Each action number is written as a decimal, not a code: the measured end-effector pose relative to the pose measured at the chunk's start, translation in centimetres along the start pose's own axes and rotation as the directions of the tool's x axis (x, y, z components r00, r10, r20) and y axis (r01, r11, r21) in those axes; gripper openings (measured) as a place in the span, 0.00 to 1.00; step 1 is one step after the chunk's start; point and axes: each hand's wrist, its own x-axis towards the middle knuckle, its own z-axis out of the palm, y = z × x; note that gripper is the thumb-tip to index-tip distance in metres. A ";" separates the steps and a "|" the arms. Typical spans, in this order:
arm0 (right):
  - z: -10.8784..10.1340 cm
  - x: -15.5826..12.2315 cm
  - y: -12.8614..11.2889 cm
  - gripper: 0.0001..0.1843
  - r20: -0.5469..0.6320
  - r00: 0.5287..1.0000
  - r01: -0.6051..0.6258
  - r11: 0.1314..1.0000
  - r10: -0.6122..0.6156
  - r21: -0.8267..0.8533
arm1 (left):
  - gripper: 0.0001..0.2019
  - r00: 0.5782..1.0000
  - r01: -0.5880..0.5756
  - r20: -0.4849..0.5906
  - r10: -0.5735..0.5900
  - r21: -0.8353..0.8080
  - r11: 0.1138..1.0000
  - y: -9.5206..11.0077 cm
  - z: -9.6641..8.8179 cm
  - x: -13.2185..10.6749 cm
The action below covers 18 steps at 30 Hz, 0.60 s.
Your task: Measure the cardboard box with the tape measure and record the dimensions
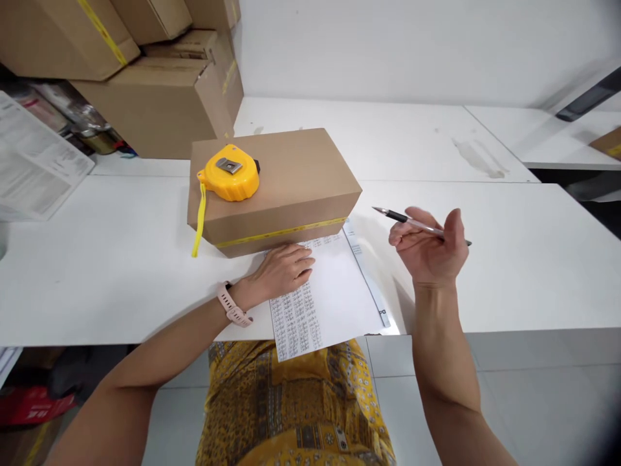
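Observation:
My left hand (pixel 286 270) rests palm down on a sheet of paper (pixel 344 285) covered in columns of small handwriting, its fingers slightly bent and holding nothing. Raised above the table on the right, my right hand (pixel 431 252) has its palm turned up and a pen (pixel 410 221) with a black grip held between thumb and fingers, tip pointing left. Just beyond the left hand sits a closed cardboard box (pixel 286 175) with yellow tape along its side, covering the top of the paper. A yellow tape measure (pixel 231 173) lies on the box, its strap hanging over the edge.
Larger cardboard boxes (pixel 160 97) are stacked at the back left. A printed white panel (pixel 39 162) leans at the left edge. The white table (pixel 121 259) has its front edge close to my body, and the paper overhangs it. A white wall (pixel 388 52) stands behind.

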 end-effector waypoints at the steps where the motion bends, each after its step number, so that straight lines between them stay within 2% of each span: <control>1: 0.3 -0.2 -0.1 0.34 0.075 0.997 -0.025 1.000 0.024 0.013 | 0.11 1.000 -0.002 -0.009 0.002 -0.008 1.000 0.0 -0.1 0.0; 3: 1.4 -0.6 0.2 0.31 0.217 0.975 -0.053 0.996 0.037 0.068 | 0.11 1.000 -0.007 -0.019 0.007 -0.012 1.000 0.1 -0.1 0.0; 5: 3.1 -0.9 0.8 0.30 0.311 0.949 -0.100 0.987 0.055 0.129 | 0.12 1.000 -0.009 -0.026 0.009 0.001 1.000 0.3 -0.1 0.1; 9: 6.1 -1.5 2.0 0.27 0.428 0.884 -0.279 0.948 0.191 0.154 | 0.12 0.999 0.003 -0.044 -0.001 0.051 0.999 0.6 -0.1 0.0; 12: 6.8 -1.6 2.6 0.28 0.484 0.826 -0.374 0.924 0.290 0.084 | 0.12 0.999 0.008 -0.038 -0.005 0.063 0.998 0.6 -0.1 -0.2; 13: 6.9 -1.6 2.8 0.27 0.467 0.826 -0.379 0.924 0.314 0.049 | 0.12 0.999 0.014 -0.035 -0.012 0.060 0.998 0.5 -0.1 -0.3; 15: 7.1 -1.6 3.3 0.21 0.399 0.857 -0.341 0.939 0.325 -0.031 | 0.12 0.999 0.024 -0.036 -0.022 0.065 0.998 0.5 -0.1 -0.3; 18: 7.8 -1.5 4.2 0.15 0.294 0.925 -0.211 0.969 0.241 -0.130 | 0.12 0.998 0.007 -0.064 -0.001 0.089 0.996 0.5 -0.1 -0.4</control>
